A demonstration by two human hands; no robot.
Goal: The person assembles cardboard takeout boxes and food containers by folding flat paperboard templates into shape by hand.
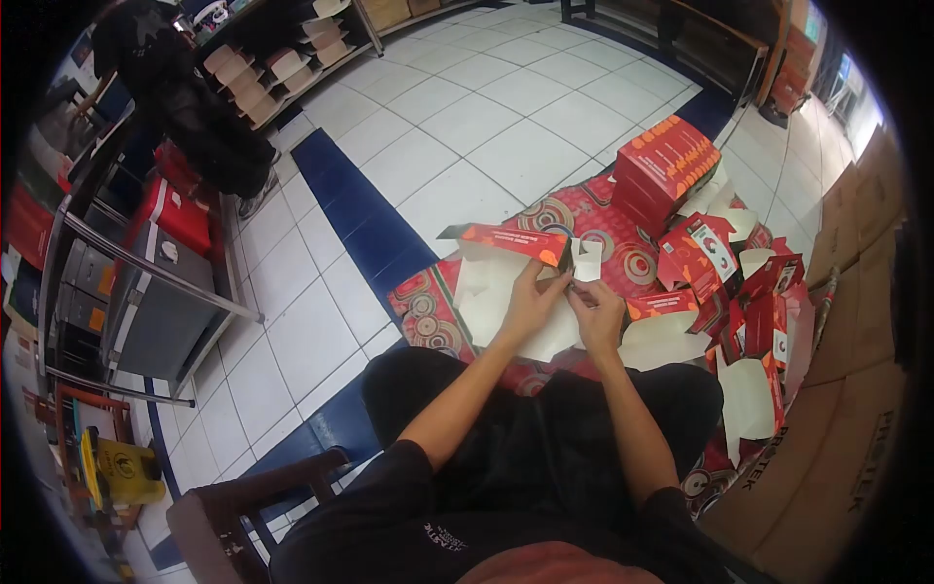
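Observation:
In front of my crossed legs lies a partly folded cardboard box [496,292], red outside with orange print and plain white inside. My left hand [533,304] reaches inside it, its fingers closed on the box's right-hand corner. Right beside it, my right hand [597,313] pinches the same corner, just below a small white flap [587,260] that stands up. The fingertips of both hands nearly meet there. Beneath the box spreads a red patterned mat [433,316] with ring designs.
A row of folded red boxes [664,165] stands at the mat's far right. Several open red-and-white cartons [696,258] lie nearer. Large brown cartons [827,419] line the right side. A brown chair [258,496] is at my left. Another person [185,97] stands by a metal rack [161,263].

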